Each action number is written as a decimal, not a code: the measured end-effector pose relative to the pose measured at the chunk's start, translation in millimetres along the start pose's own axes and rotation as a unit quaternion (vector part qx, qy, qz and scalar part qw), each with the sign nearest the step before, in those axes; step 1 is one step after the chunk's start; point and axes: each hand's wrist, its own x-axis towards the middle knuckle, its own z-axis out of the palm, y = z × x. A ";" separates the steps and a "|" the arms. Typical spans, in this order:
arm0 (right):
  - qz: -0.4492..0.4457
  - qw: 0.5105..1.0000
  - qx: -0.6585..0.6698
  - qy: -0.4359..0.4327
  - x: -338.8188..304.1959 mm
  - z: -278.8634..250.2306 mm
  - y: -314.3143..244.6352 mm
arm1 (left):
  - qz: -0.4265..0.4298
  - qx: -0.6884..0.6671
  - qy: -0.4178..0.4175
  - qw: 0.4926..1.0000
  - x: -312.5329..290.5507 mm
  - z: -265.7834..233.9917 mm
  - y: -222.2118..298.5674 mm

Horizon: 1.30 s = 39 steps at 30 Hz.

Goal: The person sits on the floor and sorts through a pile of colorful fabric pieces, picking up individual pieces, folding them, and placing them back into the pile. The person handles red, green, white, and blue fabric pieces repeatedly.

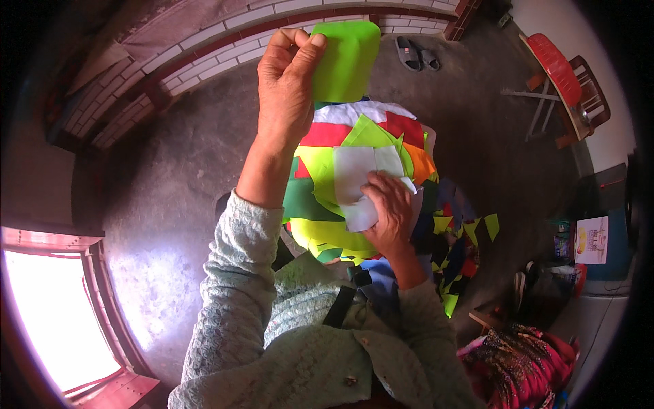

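Raised high and pinched at its left edge is a bright green cloth piece (346, 63) with rounded corners; my left hand (289, 71) is closed on it. Below, my right hand (391, 208) has its fingers curled over white cloth pieces (354, 170), gripping at their right side. These white pieces lie on top of a heap of coloured fabric scraps (317, 198) in front of me, with lime, dark green, red, orange and white among them. My right palm hides part of the white pieces, and what supports the heap is covered.
More scraps (470, 232) lie to the right of the heap. A pair of grey slippers (417, 54) rests on the dark floor. Further right are a red chair (555, 65) and a picture card (590, 240); a pink patterned cloth (521, 365) is bundled at lower right.
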 end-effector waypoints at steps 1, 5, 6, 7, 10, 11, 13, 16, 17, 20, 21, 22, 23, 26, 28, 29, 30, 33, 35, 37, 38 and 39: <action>0.002 1.000 0.004 0.006 0.8 -0.3 -0.5 | 0.015 -0.005 0.012 1.000 2.5 -0.6 -4.8; -0.001 1.000 0.006 0.012 1.9 1.0 -0.5 | 0.044 0.127 0.072 0.988 -7.0 -44.7 -54.7; -0.002 1.000 0.006 0.009 2.7 0.9 -1.1 | 0.032 0.176 0.071 0.981 -13.0 -64.5 -70.2; -0.002 1.000 0.006 0.006 2.5 1.8 -1.2 | -0.010 0.210 0.083 0.974 -22.8 -80.7 -83.8; 0.002 1.000 -0.002 0.005 -0.4 3.9 1.2 | -0.079 0.228 0.117 0.963 -47.3 -107.4 -102.3; 0.003 1.000 -0.001 0.006 -0.5 2.9 0.9 | -0.093 0.221 0.129 0.962 -49.8 -108.7 -101.4; 0.006 1.000 0.000 0.005 0.5 1.2 -0.1 | -0.101 0.223 0.122 0.962 -45.7 -112.8 -100.4; 0.010 1.000 -0.001 -0.003 -0.1 1.0 -0.1 | -0.106 0.223 0.106 0.963 -37.4 -116.3 -99.4; 0.009 1.000 -0.002 -0.002 -0.3 1.3 0.0 | -0.107 0.225 0.101 0.963 -35.6 -114.8 -97.1; 0.007 1.000 0.000 -0.003 -0.4 2.4 0.8 | -0.089 0.251 0.094 0.959 -38.4 -116.9 -94.6; 0.007 1.000 0.001 -0.006 -0.6 2.2 1.2 | -0.080 0.262 0.093 0.957 -40.4 -118.3 -94.2; 0.006 1.000 0.003 -0.009 -0.5 2.1 1.7 | -0.066 0.261 0.110 0.957 -44.4 -119.9 -93.4; 0.007 1.000 0.003 -0.008 -0.6 1.9 1.6 | -0.053 0.260 0.125 0.956 -50.4 -119.5 -89.9; 0.007 1.000 0.006 -0.009 0.3 1.2 1.1 | -0.037 0.296 0.152 0.942 -73.8 -116.9 -74.9; 0.007 1.000 0.009 -0.010 -0.4 1.5 1.8 | -0.042 0.293 0.149 0.943 -92.7 -108.9 -65.0; 0.010 1.000 0.004 -0.013 -0.5 0.7 0.4 | -0.040 0.299 0.130 0.945 -102.0 -101.8 -61.1; 0.007 1.000 0.004 -0.011 -0.4 1.5 0.6 | -0.054 0.323 0.125 0.937 -110.2 -92.5 -57.6; 0.004 1.000 -0.001 -0.008 -0.6 2.3 1.4 | -0.101 0.359 0.080 0.924 -128.9 -65.4 -57.0; 0.004 1.000 -0.007 -0.010 -1.4 2.6 2.0 | -0.056 0.464 0.018 0.884 -129.2 -55.8 -54.6; 0.005 1.000 -0.009 -0.010 -1.6 2.4 1.7 | -0.005 0.566 -0.013 0.824 -126.6 -47.0 -51.3; 0.004 1.000 -0.009 -0.009 -1.1 2.5 1.5 | 0.001 0.591 -0.021 0.806 -125.7 -43.3 -50.3; 0.004 1.000 -0.010 -0.008 -1.1 2.6 1.6 | 0.008 0.610 -0.029 0.792 -125.8 -41.8 -50.9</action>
